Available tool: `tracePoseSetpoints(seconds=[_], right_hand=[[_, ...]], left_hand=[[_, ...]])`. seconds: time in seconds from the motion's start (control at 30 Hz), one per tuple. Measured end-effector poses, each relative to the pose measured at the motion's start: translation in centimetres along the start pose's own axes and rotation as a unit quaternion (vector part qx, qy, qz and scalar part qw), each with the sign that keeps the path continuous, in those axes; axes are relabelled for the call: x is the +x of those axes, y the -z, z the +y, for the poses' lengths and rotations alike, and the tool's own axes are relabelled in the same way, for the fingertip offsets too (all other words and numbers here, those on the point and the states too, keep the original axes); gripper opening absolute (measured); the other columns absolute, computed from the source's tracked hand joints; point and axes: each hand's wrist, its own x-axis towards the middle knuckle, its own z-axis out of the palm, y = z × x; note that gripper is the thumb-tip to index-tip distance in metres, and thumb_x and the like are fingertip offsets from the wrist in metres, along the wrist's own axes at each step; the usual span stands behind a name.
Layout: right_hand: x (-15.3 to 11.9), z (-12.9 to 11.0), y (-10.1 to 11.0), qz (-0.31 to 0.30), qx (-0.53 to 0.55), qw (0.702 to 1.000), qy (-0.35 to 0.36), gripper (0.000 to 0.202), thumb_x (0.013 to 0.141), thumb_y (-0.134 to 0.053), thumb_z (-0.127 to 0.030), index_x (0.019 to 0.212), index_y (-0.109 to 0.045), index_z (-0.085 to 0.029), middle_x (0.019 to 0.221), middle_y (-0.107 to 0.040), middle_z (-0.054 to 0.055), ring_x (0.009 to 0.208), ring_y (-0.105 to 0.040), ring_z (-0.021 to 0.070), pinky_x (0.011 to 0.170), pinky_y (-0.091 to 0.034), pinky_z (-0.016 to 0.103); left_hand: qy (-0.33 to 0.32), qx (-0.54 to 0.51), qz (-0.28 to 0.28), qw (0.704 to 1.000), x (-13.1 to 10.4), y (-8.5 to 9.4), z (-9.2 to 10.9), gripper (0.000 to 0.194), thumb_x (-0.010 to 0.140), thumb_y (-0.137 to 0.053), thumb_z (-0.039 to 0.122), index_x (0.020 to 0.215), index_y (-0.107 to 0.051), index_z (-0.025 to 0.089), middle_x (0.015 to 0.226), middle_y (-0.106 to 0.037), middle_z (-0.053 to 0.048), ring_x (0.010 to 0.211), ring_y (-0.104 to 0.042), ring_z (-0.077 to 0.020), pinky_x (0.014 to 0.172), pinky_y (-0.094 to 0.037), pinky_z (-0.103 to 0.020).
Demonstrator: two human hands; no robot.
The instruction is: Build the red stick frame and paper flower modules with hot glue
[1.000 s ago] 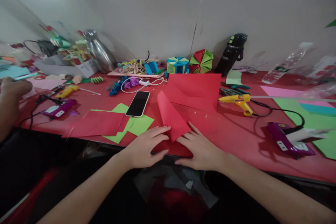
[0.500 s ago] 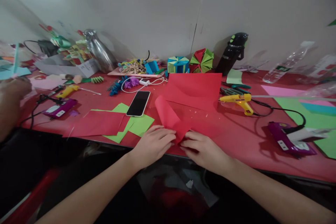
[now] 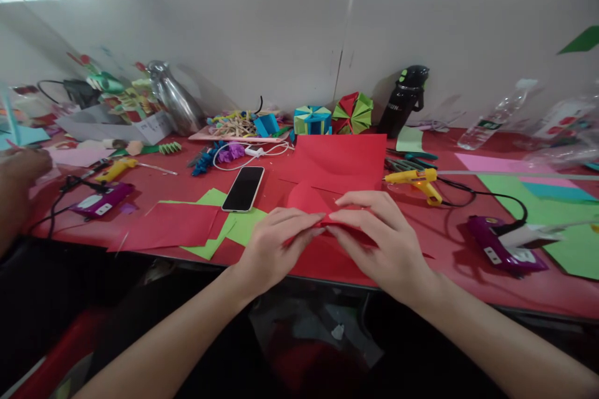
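Between my two hands, a sheet of red paper is bent up from the near side of the red table. My left hand pinches its near edge between thumb and fingers. From the other side my right hand grips the same edge, its fingertips almost touching the left ones. My fingers hide part of the fold. Behind the hands lies a larger red sheet. Left of them are red paper pieces over green paper, with a phone partly on the green.
A yellow glue gun and a purple power strip with cables lie to the right. Paper ornaments, a black bottle and a steel flask stand along the white partition. Another person's hand is at far left.
Both hands have lifted the paper's near edge slightly, and my fingertips have come together on it. My right hand has risen and turned, its fingers now pointing left. The view has shifted a little.
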Motion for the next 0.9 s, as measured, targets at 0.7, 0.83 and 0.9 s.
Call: tracePoseSetpoints(seconds=[0.7,0.83,0.9], right_hand=[[1.0,-0.4,0.9,-0.023,0.078,0.996,-0.036,0.015,0.090,-0.062,-0.012,0.099,-0.071,-0.020,0.094,-0.071,0.004,0.085,-0.066,0.0155,0.077,-0.052,0.029],[1.0,-0.3,0.9,-0.010,0.082,0.996,-0.035,0.015,0.089,-0.063,-0.011,0.098,-0.071,-0.019,0.094,-0.071,0.004,0.085,-0.066,0.0150,0.079,-0.053,0.029],[1.1,-0.4,0.9,-0.009,0.080,0.996,-0.036,0.014,0.088,-0.063,-0.011,0.097,-0.071,-0.019,0.093,-0.071,0.004,0.085,-0.066,0.0149,0.079,-0.053,0.029]], left_hand=[[-0.003,-0.089,0.044,0.995,1.2,-0.2,0.4,0.022,0.084,-0.068,0.005,0.101,-0.071,0.017,0.092,-0.075,-0.003,0.082,-0.069,-0.0109,0.077,-0.054,-0.019],[0.007,-0.087,0.050,0.995,1.3,-0.3,0.7,0.017,0.083,-0.069,0.006,0.096,-0.072,0.016,0.088,-0.076,-0.003,0.078,-0.070,-0.0098,0.075,-0.054,-0.017],[0.015,-0.094,0.057,0.994,1.4,-0.4,0.8,0.016,0.083,-0.069,0.006,0.095,-0.072,0.016,0.086,-0.076,-0.002,0.077,-0.069,-0.0096,0.074,-0.054,-0.017]])
